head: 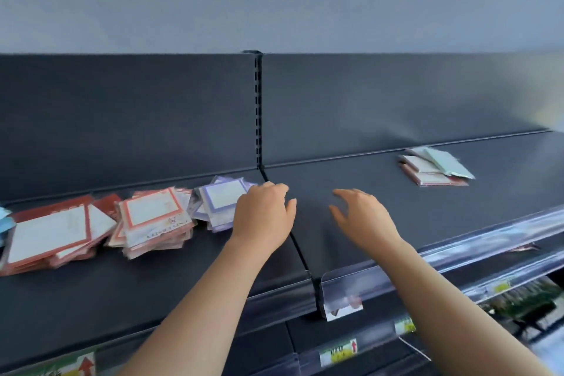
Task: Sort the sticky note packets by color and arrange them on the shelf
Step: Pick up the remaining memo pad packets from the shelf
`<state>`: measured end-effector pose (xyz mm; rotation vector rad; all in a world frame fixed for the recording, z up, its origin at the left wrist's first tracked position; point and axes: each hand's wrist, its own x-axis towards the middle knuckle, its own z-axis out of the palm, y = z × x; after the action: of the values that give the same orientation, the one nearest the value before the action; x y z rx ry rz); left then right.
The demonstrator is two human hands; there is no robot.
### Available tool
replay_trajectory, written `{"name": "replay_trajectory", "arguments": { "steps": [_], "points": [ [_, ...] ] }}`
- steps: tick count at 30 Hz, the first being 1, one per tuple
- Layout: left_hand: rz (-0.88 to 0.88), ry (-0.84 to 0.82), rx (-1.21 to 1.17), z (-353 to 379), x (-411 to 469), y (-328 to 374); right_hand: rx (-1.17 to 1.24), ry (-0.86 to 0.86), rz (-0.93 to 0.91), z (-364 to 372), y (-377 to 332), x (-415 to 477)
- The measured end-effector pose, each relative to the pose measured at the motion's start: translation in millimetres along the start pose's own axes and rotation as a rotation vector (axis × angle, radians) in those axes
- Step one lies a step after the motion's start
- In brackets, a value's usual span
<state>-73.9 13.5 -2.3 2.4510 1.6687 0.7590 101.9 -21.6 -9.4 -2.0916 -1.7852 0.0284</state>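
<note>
Head view: pink packets print illegible; shelf tag bears red arrow.

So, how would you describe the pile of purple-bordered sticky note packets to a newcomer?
Look at the dark metal shelf, left of its slotted upright. The pile of purple-bordered sticky note packets ends the row there, just beside the left hand; the neighbouring red-bordered pile shows no purple.

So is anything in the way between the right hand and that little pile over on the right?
No, nothing visible. Only bare dark shelf lies between the open right hand and the small pile of packets, which sits farther back and to the right. The hand holds nothing.
</note>
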Motion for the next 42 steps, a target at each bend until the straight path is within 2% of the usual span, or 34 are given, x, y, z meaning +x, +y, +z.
{"name": "replay_trajectory", "arguments": {
  "steps": [8,11,16,20,25,31,39,42],
  "points": [
    [0.073,-0.147,0.041,56,43,51,0.042,0.077,0.127,-5,90,25],
    [0.061,-0.157,0.044,73,57,70,0.024,0.036,0.126,-2,129,38],
    [0.013,-0.144,0.045,99,78,107,-0.056,0.104,0.112,-9,194,74],
    [-0.066,-0.141,0.054,115,94,129,-0.115,0.02,0.204,-18,243,108],
    [-0.166,-0.131,0.059,130,106,144,-0.078,-0.122,0.308,-22,287,141],
    [-0.215,-0.101,0.048,140,109,152,0.006,-0.165,0.201,-21,290,148],
    [-0.263,-0.003,-0.123,141,103,138,0.108,-0.264,-0.044,-6,230,124],
    [-0.285,0.027,-0.197,142,103,131,0.25,-0.291,-0.119,-2,213,120]
  ]
}}
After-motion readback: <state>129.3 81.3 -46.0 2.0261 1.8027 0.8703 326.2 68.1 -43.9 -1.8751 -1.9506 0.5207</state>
